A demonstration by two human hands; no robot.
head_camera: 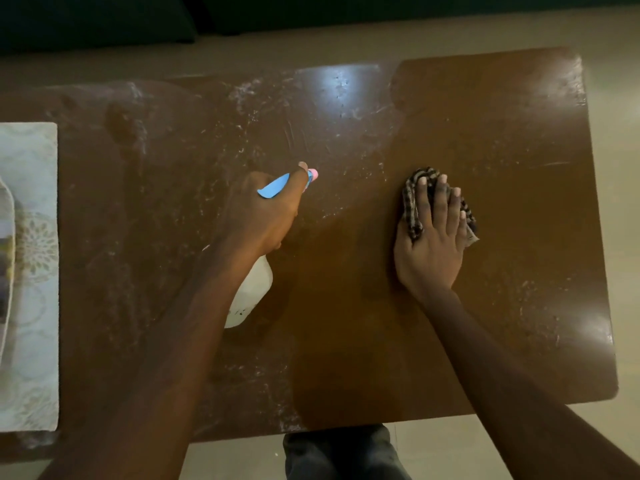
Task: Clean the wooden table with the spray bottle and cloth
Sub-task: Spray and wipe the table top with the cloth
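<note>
Head view, wooden table (502, 109): it fills almost the whole picture. Right of the cloth the surface looks even and brown, while left of the cloth and beyond it many white streaks and specks remain, so I judge the cleaning is only partly done.

Placemat (29, 271): a pale patterned mat lies far left of the cloth, at the table's left end, with something on it that I cannot identify. It probably marks a zone not yet wiped.

Spray bottle (252, 289): white body with blue trigger and pink nozzle, held just left of the cloth and above the table. The nozzle points away from the person, toward the streaked area, likely to wet the dirt before wiping.

Left hand (266, 209): fingers wrapped closed around the bottle neck, one finger reaching forward beside the nozzle. Whether the trigger is squeezed I cannot tell.

Right hand (433, 237): palm down, fingers spread flat over the cloth, pressing it on the wood, not pinching it. This flat hold gives a wide contact for rubbing.

Cloth (414, 199): small, dark checked, bunched under the fingers, touching the table near its middle.
</note>
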